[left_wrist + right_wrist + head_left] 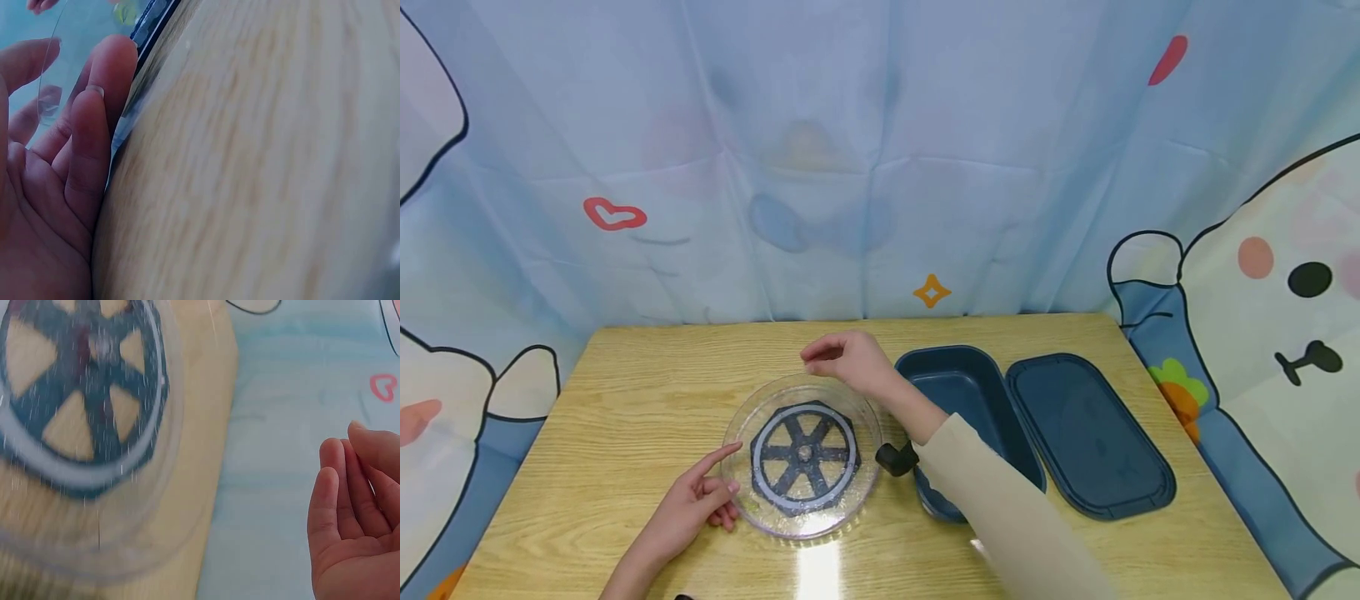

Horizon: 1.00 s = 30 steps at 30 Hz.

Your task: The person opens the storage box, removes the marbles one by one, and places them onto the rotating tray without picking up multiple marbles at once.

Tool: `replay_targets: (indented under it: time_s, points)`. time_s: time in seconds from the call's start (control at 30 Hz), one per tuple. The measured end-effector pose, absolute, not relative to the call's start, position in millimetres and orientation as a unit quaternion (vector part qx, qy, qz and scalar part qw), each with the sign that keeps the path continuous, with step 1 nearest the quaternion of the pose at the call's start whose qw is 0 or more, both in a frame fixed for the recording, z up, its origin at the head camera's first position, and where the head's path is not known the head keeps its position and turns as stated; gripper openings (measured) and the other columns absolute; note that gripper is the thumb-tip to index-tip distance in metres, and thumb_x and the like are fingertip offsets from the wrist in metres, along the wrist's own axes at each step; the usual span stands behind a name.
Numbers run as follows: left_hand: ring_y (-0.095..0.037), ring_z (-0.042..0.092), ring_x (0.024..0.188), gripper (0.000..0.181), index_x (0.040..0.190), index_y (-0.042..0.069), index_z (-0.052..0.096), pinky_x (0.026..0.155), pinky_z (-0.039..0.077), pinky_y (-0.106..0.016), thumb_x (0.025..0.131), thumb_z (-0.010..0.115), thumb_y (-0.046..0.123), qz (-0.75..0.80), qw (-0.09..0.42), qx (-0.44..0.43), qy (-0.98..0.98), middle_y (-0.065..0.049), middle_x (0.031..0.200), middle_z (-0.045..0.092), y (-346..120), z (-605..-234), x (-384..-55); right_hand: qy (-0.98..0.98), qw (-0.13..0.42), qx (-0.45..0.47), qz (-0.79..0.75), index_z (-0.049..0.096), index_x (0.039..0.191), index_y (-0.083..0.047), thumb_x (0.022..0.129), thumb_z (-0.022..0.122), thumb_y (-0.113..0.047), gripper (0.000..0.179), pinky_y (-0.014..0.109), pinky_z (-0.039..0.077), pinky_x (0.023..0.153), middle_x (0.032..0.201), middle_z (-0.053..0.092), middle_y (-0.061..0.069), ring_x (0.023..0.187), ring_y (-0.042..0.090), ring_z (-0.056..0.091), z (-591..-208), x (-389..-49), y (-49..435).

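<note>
A clear round plate (805, 521) lies on the table, with a dark spoked wheel-like part (790, 454) and a pale ring showing through it. At its left rim is my left hand (688, 500), the index finger and thumb touching the edge and the other fingers bent below. In the left wrist view, the left hand (62, 144) shows its clear edge close against the fingers. Above the plate's far side hovers my right hand (857, 362), thumb near the bent fingertips. Nothing is visible between the fingers of the right hand (359, 506).
Right of the plate stands a dark blue rectangular container (955, 375), partly hidden by my right forearm. A flat dark blue lid (1090, 433) lies beside it. A black device (897, 458) shows near the right wrist. The patterned curtain (850, 208) hangs behind the wooden table (655, 383).
</note>
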State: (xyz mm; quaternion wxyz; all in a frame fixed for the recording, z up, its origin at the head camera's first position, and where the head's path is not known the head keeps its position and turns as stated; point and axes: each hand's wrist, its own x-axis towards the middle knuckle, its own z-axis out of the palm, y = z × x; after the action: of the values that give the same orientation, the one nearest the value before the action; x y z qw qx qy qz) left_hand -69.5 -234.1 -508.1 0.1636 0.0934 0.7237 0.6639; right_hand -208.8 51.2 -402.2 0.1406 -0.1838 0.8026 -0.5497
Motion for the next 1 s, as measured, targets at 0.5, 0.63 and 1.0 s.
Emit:
replay_targets:
  time_s: [0.5,0.63,1.0]
  points:
    - [-0.022,0.067,0.061,0.063,0.155,0.001,0.026,0.057,0.058,-0.035,0.102,0.058,0.014,0.665,0.160,0.095,0.723,-0.020,0.076,0.066,-234.8,-511.0,-70.3,0.819,0.118,-0.116,-0.549,0.070,0.120,-0.002,0.094,0.072,-0.016,0.030,0.044,0.053,0.094,0.119,0.067,0.011,0.108,0.028,0.064,-424.7,-218.6,153.1]
    - [-0.022,0.067,0.062,0.064,0.156,0.002,0.025,0.058,0.058,-0.035,0.102,0.058,0.015,0.664,0.165,0.093,0.723,-0.020,0.076,0.066,-235.5,-509.7,-70.4,0.827,0.111,-0.095,-0.543,0.072,0.117,-0.004,0.093,0.072,-0.017,0.027,0.046,0.052,0.093,0.117,0.068,0.011,0.106,0.028,0.063,-434.4,-218.3,174.0]
    - [-0.020,0.067,0.061,0.063,0.154,0.000,0.027,0.057,0.058,-0.035,0.102,0.058,0.012,0.665,0.158,0.092,0.724,-0.018,0.075,0.066,-234.8,-509.4,-69.5,0.856,0.132,-0.107,-0.488,0.074,0.110,-0.004,0.091,0.074,-0.010,0.020,0.041,0.056,0.085,0.104,0.072,0.008,0.095,0.023,0.068,-464.3,-220.1,195.9]
